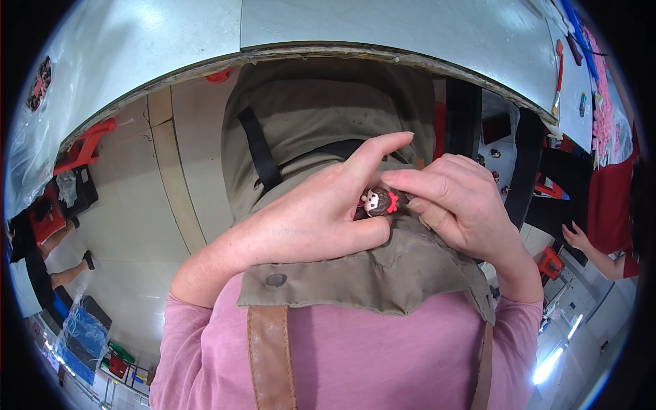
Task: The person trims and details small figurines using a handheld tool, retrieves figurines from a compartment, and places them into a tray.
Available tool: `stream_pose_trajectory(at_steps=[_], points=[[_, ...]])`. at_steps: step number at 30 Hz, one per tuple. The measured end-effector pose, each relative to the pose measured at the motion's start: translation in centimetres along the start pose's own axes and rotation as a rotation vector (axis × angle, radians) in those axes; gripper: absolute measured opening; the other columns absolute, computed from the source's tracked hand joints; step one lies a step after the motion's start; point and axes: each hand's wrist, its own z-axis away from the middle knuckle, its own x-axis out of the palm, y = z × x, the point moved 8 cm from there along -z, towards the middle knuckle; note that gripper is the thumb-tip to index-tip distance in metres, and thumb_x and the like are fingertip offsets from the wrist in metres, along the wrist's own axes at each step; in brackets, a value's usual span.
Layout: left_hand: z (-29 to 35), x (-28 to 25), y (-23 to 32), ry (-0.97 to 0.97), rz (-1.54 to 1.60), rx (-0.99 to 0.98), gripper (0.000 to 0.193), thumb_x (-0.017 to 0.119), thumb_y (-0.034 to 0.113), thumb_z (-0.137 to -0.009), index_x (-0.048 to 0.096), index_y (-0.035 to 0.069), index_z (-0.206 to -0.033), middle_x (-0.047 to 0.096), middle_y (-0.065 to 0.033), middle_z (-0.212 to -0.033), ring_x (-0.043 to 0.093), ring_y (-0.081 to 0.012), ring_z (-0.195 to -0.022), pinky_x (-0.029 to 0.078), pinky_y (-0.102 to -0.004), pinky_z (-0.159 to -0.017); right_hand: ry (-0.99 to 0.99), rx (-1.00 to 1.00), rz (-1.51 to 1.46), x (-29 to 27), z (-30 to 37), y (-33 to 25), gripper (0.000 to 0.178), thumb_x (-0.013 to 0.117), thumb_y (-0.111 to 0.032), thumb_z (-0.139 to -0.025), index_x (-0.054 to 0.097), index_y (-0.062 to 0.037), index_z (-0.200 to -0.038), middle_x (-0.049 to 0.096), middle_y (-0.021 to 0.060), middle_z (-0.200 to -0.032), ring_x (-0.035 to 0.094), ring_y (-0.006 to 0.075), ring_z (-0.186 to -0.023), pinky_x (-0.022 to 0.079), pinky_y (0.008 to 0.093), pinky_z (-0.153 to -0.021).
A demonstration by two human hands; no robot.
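Up past the fingers [418, 181] is a table [164, 34]. Under them is an apron [410, 273]. The right hand [468, 205] has bent fingers; I can't tell if they grip. The left hand [318, 219] curls its fingers around a toy [379, 203].

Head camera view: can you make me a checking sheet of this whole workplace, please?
Surface: pale table, worn along its near edge.
Job's things: small figurine with brown hair and red bow.
Clutter: red-handled brush and pink pieces at the table's right.
Hands: left hand holds the figurine; right hand is close, contact unclear.
Cables: thin dark strand, upper right, perhaps one.
Surroundings: red stool left, person in red right.
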Motion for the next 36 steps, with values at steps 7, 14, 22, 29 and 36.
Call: stream_pose_trajectory(at_steps=[7,14,22,29,36], points=[[-0.02,0.12,-0.06,0.0,0.011,-0.003,0.08,0.056,0.0,-0.073,0.028,0.008,-0.148,0.06,-0.004,-0.088,0.052,-0.0069,-0.073,0.045,-0.0245,-0.067,-0.06,0.054,-0.112,0.22,0.07,0.11,0.035,0.068,-0.012,-0.08,0.065,-0.0087,-0.115,0.067,0.0053,-0.083,0.059,0.0229,-0.068,0.046,0.0339,-0.065],[-0.02,0.09,-0.14,0.008,-0.017,-0.001,0.08,0.056,0.0,-0.073,0.029,0.008,-0.148,0.06,-0.0048,-0.09,0.054,-0.0081,-0.077,0.046,-0.0252,-0.07,-0.049,0.031,-0.077,0.13,-0.1,-0.18,0.033,0.069,-0.011,-0.079,0.066,-0.0084,-0.112,0.065,0.0054,-0.079,0.059,0.0234,-0.067,0.046,0.0342,-0.065],[-0.19,0.24,0.17,0.014,-0.077,0.119,0.078,0.054,0.004,-0.075,0.021,-0.002,-0.145,0.056,-0.0084,-0.073,0.055,-0.0167,-0.063,0.045,-0.0315,-0.059,-0.053,0.047,-0.072,0.16,-0.11,-0.15,0.033,0.069,-0.011,-0.079,0.067,-0.0085,-0.111,0.066,0.006,-0.08,0.06,0.0234,-0.068,0.046,0.0344,-0.065],[-0.24,0.28,-0.02,0.006,-0.067,0.116,0.078,0.054,0.005,-0.075,0.021,-0.002,-0.145,0.056,-0.0086,-0.073,0.055,-0.0171,-0.064,0.045,-0.032,-0.059,-0.057,0.052,-0.082,0.24,-0.15,-0.12,0.032,0.068,-0.011,-0.079,0.067,-0.0085,-0.111,0.067,0.006,-0.081,0.06,0.0233,-0.069,0.046,0.0345,-0.066],[-0.25,0.25,0.04,0.009,-0.075,0.131,0.077,0.054,0.005,-0.075,0.021,-0.002,-0.145,0.055,-0.0085,-0.071,0.055,-0.0173,-0.063,0.044,-0.0321,-0.058,-0.058,0.043,-0.076,0.2,-0.13,-0.18,0.033,0.069,-0.01,-0.079,0.067,-0.0086,-0.111,0.066,0.0061,-0.081,0.06,0.0233,-0.069,0.046,0.0342,-0.066]])
